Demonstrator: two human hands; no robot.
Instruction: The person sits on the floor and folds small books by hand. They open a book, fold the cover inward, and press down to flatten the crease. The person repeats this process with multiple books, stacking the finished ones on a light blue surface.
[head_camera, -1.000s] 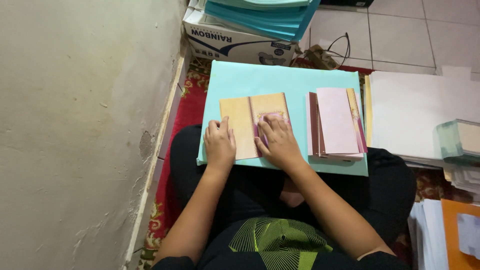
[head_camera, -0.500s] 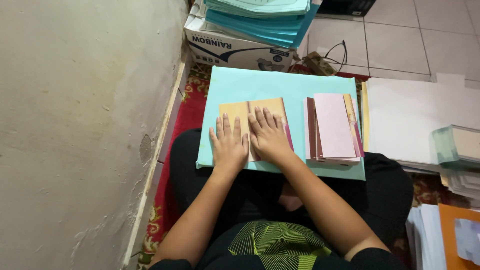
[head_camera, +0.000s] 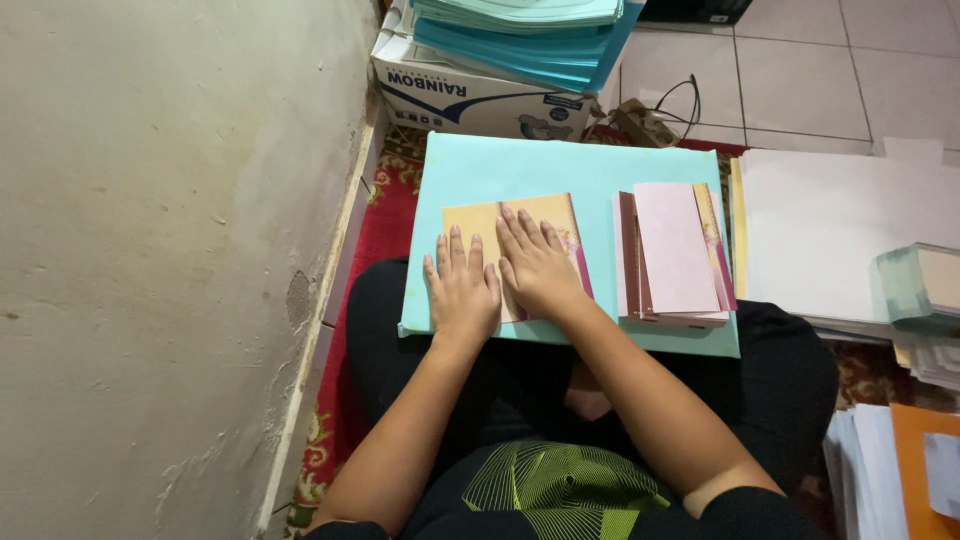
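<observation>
A folded tan card (head_camera: 520, 217) lies on a pale turquoise board (head_camera: 520, 165) that rests across my lap. Both hands press flat on the card, fingers spread. My left hand (head_camera: 462, 288) covers its left half near the board's front edge. My right hand (head_camera: 535, 262) lies over its right half, touching the left hand. A stack of pink and tan folded cards (head_camera: 676, 255) sits on the same board to the right, a short gap from my right hand.
A plaster wall (head_camera: 170, 250) runs along the left. A cardboard box (head_camera: 470, 95) topped with blue paper stacks (head_camera: 520, 35) stands behind the board. White sheets (head_camera: 830, 230) and more paper piles lie to the right. A cable and plug strip (head_camera: 650, 120) rest on the tiled floor.
Both hands have come together and flattened on the tan card; the right hand slid from its right half toward the middle fold, and the left moved onto the card from its left edge.
</observation>
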